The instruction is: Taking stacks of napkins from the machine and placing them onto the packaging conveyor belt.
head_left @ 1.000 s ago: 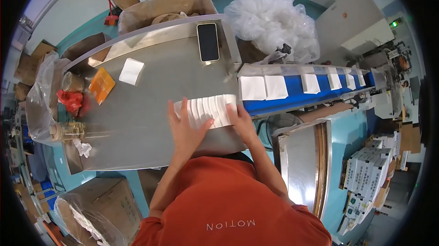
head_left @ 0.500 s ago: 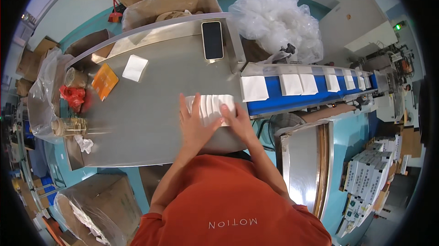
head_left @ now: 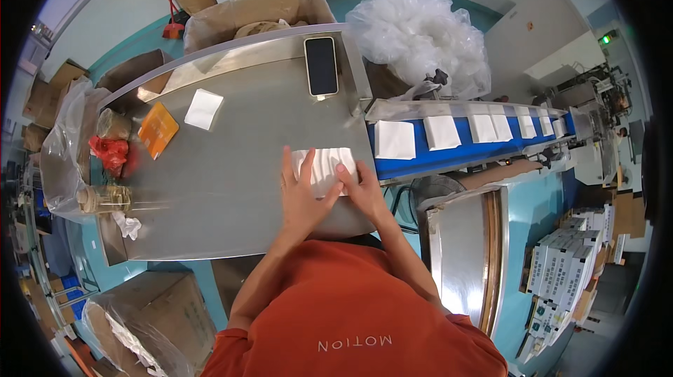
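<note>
"Folded white sheets (head_left: 324, 167): location, grip?"

"Tabletop (head_left: 224, 188), near blue conveyor belt (head_left: 419, 142); left hand (head_left: 301, 198) and right hand (head_left: 366, 198) part-closed, row held between the 2."

"Handling?"

"Pressure best even, edges aligned."

Lettering (head_left: 355, 344) marks the shirt (head_left: 364, 293) and white cartons (head_left: 565, 265).

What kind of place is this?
It looks like a factory or packing room. A blue conveyor belt with flat white squares on it leads up to a metal table, and there are stacked boxes over on the right.
</note>
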The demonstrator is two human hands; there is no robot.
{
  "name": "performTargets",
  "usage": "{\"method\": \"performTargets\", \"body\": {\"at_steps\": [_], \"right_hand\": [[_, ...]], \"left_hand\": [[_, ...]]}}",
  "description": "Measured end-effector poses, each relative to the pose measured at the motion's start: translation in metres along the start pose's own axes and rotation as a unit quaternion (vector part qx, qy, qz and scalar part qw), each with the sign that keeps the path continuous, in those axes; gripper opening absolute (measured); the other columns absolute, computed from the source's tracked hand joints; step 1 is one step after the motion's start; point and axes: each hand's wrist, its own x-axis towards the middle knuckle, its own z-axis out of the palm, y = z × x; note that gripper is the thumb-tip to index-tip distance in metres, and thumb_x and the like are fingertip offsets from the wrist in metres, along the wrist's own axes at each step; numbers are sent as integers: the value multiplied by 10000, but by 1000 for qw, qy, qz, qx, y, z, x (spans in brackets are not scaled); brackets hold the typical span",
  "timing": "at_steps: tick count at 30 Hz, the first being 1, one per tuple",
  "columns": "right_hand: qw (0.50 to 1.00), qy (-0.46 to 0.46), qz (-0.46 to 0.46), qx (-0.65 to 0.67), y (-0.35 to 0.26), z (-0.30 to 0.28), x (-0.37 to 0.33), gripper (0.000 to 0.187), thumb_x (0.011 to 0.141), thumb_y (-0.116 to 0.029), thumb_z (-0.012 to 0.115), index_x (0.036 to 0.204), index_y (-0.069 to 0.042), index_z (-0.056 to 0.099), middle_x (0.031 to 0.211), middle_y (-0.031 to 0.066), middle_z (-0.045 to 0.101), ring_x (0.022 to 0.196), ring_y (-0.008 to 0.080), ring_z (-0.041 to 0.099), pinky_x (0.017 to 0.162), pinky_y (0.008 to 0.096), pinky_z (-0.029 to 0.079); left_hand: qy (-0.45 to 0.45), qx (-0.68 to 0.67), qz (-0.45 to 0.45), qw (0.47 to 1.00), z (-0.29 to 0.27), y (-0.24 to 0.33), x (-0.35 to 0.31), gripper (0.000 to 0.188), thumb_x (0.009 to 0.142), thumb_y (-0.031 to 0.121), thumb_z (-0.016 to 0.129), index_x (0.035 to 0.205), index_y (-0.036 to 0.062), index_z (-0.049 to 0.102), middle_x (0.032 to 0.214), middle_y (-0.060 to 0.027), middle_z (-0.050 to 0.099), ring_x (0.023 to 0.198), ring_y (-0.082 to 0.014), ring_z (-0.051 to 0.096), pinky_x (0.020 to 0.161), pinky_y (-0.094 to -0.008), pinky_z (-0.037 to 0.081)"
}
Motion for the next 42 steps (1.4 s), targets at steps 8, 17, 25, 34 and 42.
{"method": "performTargets", "body": {"at_steps": [8,17,25,34,42], "right_hand": [[931,-105,154,315,38,-33,-2,288,939,-229,619,1132,-16,619,888,-2,626,708,78,544,615,218,433],[996,-20,-49,-70,6,-19,11,322,856,-255,663,924,59,637,727,107,641,663,176,609,609,322,468],[901,36,116,416,63,-27,8,244,929,-171,605,1103,0,587,945,102,642,717,184,608,669,290,516],[990,-18,58,125,32,-6,2,472,948,-382,595,1172,34,592,1042,97,656,904,193,618,761,295,487],[880,103,100,453,60,-33,11,296,961,-270,583,1081,0,604,972,87,652,874,139,633,787,276,524]], "left_hand": [[24,56,-48,997,-4,2,5,856,685,318,820,1426,153,426,1544,-237,143,1307,-490,335,1009,-561,387],[21,21,-1,1000,3,6,3,835,689,309,823,1409,123,442,1536,-252,162,1301,-488,348,1009,-552,390],[18,20,-26,999,1,-5,7,846,703,314,816,1424,111,424,1535,-268,182,1323,-483,345,1048,-518,370],[8,-45,32,998,12,4,1,879,727,275,808,1456,79,358,1518,-323,164,1330,-502,334,1062,-518,353],[-23,-64,-29,997,6,4,5,896,752,272,799,1476,86,306,1483,-329,219,1316,-499,345,1062,-512,360]]}}
